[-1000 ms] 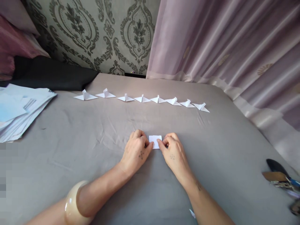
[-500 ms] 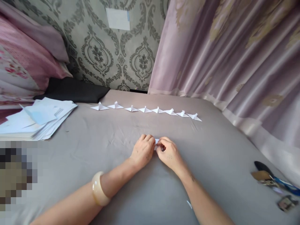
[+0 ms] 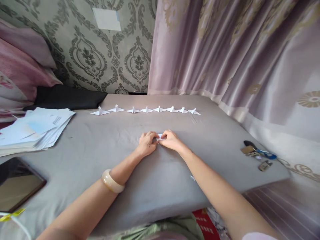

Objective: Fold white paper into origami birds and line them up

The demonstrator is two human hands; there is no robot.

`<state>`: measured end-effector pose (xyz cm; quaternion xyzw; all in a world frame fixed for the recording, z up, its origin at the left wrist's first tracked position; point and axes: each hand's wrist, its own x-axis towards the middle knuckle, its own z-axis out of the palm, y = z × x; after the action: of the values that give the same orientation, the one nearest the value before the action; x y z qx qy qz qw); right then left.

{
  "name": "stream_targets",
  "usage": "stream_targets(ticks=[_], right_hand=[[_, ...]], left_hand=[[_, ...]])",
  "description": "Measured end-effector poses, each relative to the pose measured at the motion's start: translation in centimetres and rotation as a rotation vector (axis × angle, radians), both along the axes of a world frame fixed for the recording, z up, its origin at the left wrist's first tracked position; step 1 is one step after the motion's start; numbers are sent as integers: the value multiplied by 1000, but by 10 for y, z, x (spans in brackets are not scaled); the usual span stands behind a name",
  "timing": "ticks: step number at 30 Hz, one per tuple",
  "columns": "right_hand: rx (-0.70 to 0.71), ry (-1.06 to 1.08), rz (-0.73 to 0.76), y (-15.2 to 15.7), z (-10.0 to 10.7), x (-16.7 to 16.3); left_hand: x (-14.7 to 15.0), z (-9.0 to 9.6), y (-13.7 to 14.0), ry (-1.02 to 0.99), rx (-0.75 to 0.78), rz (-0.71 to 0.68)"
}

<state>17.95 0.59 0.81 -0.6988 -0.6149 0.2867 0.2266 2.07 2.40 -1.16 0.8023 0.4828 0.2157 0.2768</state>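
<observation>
Grip: both hands pinched together on a small folded white paper piece (image 3: pixel 159 136), left hand (image 3: pixel 147 143) and right hand (image 3: pixel 170 140) touching.
Place: mid grey bedsheet (image 3: pixel 120 140), near the row of white folded paper birds (image 3: pixel 146 109).
Technique: probably best to press fingertips flat along the crease, edges aligned.
Materials: crisp thin paper; soft wrinkled cloth; loose stack of white sheets (image 3: pixel 32 128) well apart.

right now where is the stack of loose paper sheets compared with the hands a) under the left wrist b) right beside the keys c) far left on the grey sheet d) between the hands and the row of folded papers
c: the stack of paper sheets lies at the far left of the grey sheet, well apart from the left hand and right hand.
</observation>
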Motion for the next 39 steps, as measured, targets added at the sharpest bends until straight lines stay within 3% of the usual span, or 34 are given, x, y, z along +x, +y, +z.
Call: stream_targets(ticks=[8,18,27,33,39], right_hand=[[-149,14,16,5,12,-3],[-237,40,12,6,27,-2],[-263,20,23,13,25,20],[-161,12,139,8,16,36],[193,92,391,-12,-4,52]], left_hand=[[-2,-1,1,3,-2,-12],[-2,3,-2,-2,11,-27],[-2,9,-2,17,-7,-49],[0,9,-10,67,83,-46],[3,2,-11,193,364,-55]])
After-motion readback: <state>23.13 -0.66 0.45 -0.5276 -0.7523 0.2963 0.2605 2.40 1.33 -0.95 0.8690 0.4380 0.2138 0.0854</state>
